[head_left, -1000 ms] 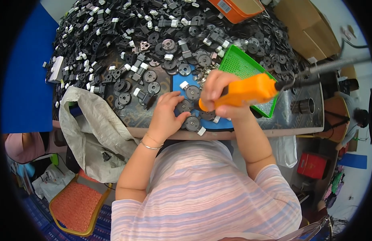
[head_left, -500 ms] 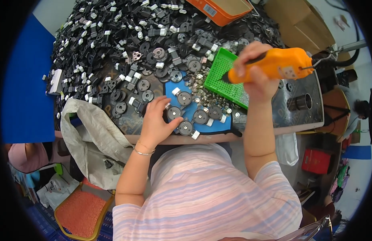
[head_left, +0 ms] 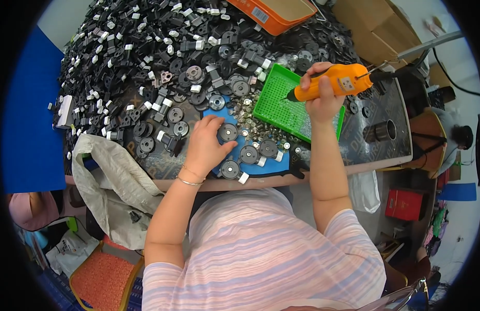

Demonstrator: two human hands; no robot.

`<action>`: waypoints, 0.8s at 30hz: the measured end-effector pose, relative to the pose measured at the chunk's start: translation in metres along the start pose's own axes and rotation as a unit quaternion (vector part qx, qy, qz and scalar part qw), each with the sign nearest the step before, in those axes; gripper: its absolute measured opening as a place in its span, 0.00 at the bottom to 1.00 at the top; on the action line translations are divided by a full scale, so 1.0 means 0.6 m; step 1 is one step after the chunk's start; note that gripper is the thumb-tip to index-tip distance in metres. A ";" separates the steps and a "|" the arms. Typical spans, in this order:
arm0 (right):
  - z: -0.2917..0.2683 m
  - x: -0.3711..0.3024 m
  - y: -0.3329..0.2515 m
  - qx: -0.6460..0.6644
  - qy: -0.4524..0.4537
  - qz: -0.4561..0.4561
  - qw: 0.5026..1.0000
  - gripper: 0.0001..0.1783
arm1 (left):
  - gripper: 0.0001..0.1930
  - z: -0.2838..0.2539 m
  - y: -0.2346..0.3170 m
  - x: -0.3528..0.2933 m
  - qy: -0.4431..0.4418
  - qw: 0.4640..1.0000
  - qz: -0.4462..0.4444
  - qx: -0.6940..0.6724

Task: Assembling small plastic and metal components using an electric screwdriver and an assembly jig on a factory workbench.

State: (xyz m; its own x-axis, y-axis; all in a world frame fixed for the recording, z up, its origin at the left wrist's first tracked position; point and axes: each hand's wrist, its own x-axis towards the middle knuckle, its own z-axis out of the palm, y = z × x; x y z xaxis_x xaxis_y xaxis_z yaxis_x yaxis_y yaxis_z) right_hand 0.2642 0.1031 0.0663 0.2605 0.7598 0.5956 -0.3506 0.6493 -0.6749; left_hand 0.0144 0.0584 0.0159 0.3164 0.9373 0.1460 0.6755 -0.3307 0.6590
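My right hand (head_left: 324, 98) is wrapped round an orange electric screwdriver (head_left: 348, 80). Its dark bit points left, over a green perforated tray (head_left: 273, 96) holding small shiny screws. My left hand (head_left: 205, 145) curls about a black round wheel-like part (head_left: 228, 132) on a blue mat (head_left: 276, 165), thumb at its near edge and fingers at its far left side, covering its white tab. Close by lie more such wheel parts with white tabs: one near the table edge (head_left: 230, 169), one in the middle (head_left: 249, 154) and one to the right (head_left: 268, 149). Small metal pieces (head_left: 250, 122) are heaped beside the tray.
A large pile of black and white parts (head_left: 131, 57) covers the table's left and back. Behind stand an orange box (head_left: 276, 18) and a cardboard carton (head_left: 377, 28). A metal cup (head_left: 381, 131) lies at the right; a whitish sack (head_left: 113, 171) hangs over the front left edge.
My left hand has shifted from a nearer wheel part, now hidden beneath it, to the farther one. The screwdriver has moved slightly left, still above the tray. The whole view has shifted a little.
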 end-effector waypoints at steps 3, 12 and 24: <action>-0.001 0.002 0.001 -0.002 -0.001 0.005 1.000 0.10 | 0.29 -0.001 0.003 -0.002 -0.009 1.000 -0.001 -0.013; -0.002 0.004 0.002 -0.026 -0.002 -0.005 1.000 0.09 | 0.30 -0.002 -0.002 -0.007 -0.006 0.999 0.010 -0.036; 0.025 0.009 -0.029 0.014 -0.032 -0.015 0.999 0.12 | 0.25 0.004 -0.012 -0.006 -0.006 0.996 0.011 -0.087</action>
State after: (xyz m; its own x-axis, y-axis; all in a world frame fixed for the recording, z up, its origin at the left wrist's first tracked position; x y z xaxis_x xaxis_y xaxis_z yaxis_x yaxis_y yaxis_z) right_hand 0.2582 0.0953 0.0882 0.2139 0.7359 0.6424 -0.3691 0.6697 -0.6443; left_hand 0.0100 0.0572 0.0087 0.3385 0.9281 0.1548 0.5420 -0.3268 0.7742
